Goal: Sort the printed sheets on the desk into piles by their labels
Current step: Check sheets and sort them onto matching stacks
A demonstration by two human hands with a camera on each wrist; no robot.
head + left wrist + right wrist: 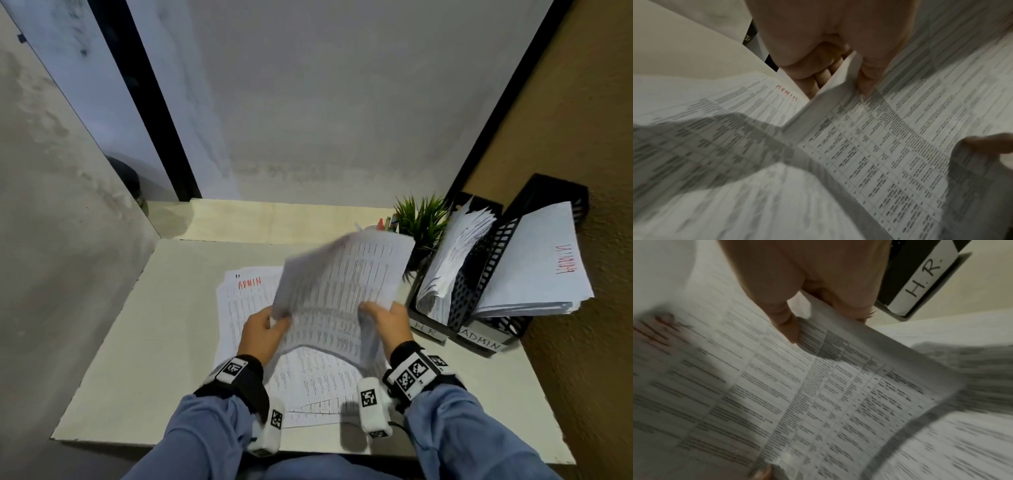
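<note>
Your left hand pinches the near-left edge of a lifted sheet, thumb on top and curled fingers beneath. Your right hand grips the same sheet at its near-right edge, thumb on the print (the fingers behind are hidden). The sheet hangs tilted above the desk, bowed between your hands and blurred; the right wrist view shows a red "H.R." mark near its far corner.

Under it, a loose pile lies flat on the desk, its top page marked "ADMIN" in red. To your right stand two black trays: the one tagged H.R., stuffed with curled paper, and beside it the one tagged ADMIN, holding a flatter stack.

Likely hazards: more than one page may be caught in your pinch (the edge looks doubled in the left wrist view), which would misfile a page. The crowded H.R. tray may crumple or reject the sheet if you feed it in slack. A swing rightward could brush the small plant.
</note>
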